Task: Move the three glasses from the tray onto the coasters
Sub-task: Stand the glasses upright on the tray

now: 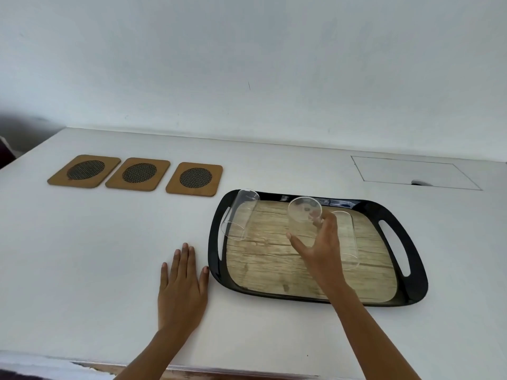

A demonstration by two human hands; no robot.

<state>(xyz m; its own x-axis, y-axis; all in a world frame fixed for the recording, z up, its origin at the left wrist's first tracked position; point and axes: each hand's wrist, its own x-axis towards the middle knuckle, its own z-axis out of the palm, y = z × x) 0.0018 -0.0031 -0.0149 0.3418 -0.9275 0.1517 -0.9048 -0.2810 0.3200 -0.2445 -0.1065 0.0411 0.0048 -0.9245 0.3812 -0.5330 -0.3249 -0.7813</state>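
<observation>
A black tray (411, 270) with a wood-print floor lies on the white table, right of centre. Three clear glasses stand upside down on it: the left glass (239, 215) by the left handle, the middle glass (301, 218), and the right glass (346, 239), partly behind my hand. My right hand (319, 246) is wrapped around the middle glass, thumb on its near side and fingers on its right. My left hand (182, 286) rests flat on the table just left of the tray, fingers apart. Three brown square coasters (83, 171) (138, 174) (194, 178) with dark mesh centres lie in a row at the back left.
A white wall rises behind the table. A rectangular cable hatch (414, 172) is set into the tabletop at the back right. The table's front edge (247, 371) runs just under my forearms.
</observation>
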